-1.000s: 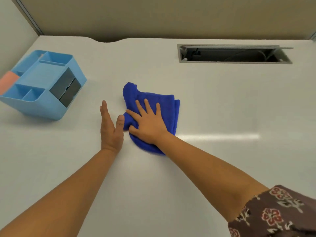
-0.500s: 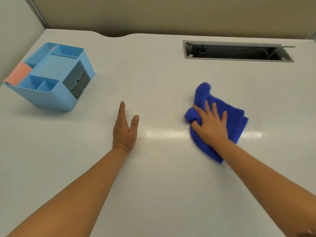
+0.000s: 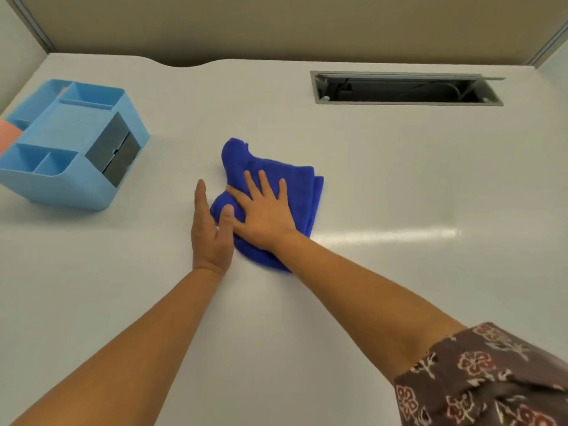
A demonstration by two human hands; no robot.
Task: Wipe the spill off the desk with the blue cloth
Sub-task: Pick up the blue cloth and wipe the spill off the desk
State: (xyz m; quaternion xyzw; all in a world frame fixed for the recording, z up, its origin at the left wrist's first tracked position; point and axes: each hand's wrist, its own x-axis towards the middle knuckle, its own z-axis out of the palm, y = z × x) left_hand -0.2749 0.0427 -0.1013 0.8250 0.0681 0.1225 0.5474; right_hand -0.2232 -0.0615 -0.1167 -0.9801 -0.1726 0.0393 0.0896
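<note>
I see bright, even overhead lighting. A glare streak crosses the desk (image 3: 399, 186) at 3 o'clock. Soft shadows sit under the blue organizer (image 3: 70, 142) at 9 o'clock. Wide-angle distortion bends the edges; overall focus is slightly soft.

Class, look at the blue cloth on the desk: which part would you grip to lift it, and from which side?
Probably the raised far corner of the blue cloth, pinched from above: it bunches up off the desk, while the right hand flattens the rest.
</note>
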